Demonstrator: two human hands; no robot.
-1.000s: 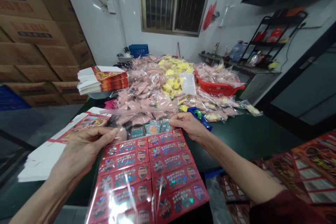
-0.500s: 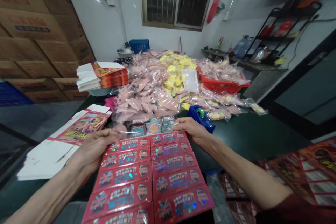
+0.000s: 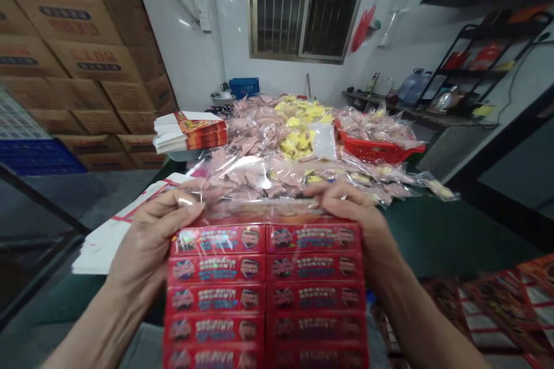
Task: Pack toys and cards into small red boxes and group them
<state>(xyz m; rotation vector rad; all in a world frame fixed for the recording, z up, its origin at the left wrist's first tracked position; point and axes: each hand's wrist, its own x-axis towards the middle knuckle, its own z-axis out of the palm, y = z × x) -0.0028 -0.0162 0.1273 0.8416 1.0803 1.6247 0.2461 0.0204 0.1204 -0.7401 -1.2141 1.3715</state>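
In front of me is a pack of small red boxes (image 3: 216,268), stacked in two columns with shiny printed ends facing me. Clear plastic film (image 3: 259,207) stretches across its far edge. My left hand (image 3: 160,219) is closed at the far left corner, fingers pinching the film. At the far right corner, my right hand (image 3: 355,213) is curled round the edge and grips the film too. The near end of the pack runs out of the picture.
Bagged pink and yellow pieces (image 3: 255,155) heap up behind the pack, with a red basket (image 3: 376,150) of more at right. Flat printed cartons (image 3: 104,242) lie left; others are stacked (image 3: 190,132) behind. Red printed packages (image 3: 502,300) sit at lower right. Brown cartons (image 3: 86,29) line the wall.
The pack has straightened and shifted right in view. Both hands have moved right with it, and film now shows stretched between them. The cards and blue tape dispenser behind are now mostly hidden.
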